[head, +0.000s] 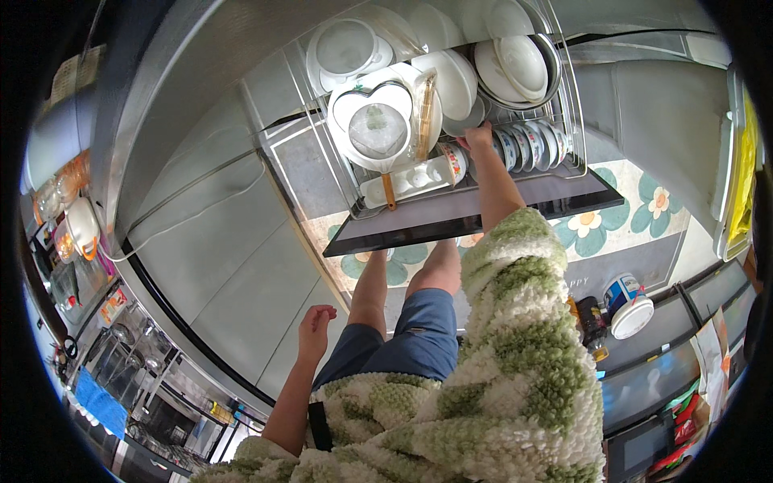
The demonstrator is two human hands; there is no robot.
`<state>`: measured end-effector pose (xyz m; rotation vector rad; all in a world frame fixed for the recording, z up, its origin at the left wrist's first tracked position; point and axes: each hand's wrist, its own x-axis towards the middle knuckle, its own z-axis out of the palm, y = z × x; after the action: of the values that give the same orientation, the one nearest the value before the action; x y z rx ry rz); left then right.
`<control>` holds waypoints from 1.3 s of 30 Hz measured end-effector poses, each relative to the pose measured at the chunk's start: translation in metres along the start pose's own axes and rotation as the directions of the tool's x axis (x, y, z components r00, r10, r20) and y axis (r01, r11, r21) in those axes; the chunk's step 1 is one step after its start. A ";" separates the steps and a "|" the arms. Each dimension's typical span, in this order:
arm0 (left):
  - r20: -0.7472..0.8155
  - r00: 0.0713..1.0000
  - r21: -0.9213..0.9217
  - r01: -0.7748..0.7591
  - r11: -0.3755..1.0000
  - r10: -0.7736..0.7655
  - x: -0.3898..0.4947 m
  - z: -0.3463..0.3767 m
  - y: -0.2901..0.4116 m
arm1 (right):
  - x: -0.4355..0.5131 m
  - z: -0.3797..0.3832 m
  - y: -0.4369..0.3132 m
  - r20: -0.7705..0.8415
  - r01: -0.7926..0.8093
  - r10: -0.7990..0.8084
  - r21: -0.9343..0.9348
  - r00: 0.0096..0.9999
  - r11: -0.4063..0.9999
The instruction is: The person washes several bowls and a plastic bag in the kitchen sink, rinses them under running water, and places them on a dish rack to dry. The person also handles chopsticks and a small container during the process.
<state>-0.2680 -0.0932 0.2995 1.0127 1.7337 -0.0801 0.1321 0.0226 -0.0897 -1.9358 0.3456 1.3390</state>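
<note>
A pull-out dish drawer with a dark front panel (561, 202) stands open before me. My right hand (479, 137) reaches into its wire rack, between a white bowl (457, 90) and a row of small patterned bowls (531, 148). Its fingertips are partly hidden, so I cannot tell whether they grip a dish. Left of that hand, a floral-rimmed bowl (453, 163) stands on edge beside a white tray with round hollows (416, 177). A wooden-handled strainer (379, 133) rests on white dishes. My left hand (318, 323) hangs low at my side, loosely curled, with nothing visible in it.
Stacked white bowls in a metal basin (513, 72) fill the rack's back right. A flower-patterned mat (586, 232) lies underfoot. At right are a white-lidded bucket (631, 308) and a dark bottle (590, 320). A metal counter edge (175, 314) curves along the left.
</note>
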 end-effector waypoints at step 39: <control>-0.901 0.236 -0.430 -0.592 0.681 -0.364 -0.225 -0.337 -0.270 | -0.676 0.192 0.035 0.870 0.747 0.097 -0.468 0.484 0.471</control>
<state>-0.6843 -0.2262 0.5143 0.4826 2.3889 1.6866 -0.3033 0.0085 0.4623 -1.5163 -1.4274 2.0796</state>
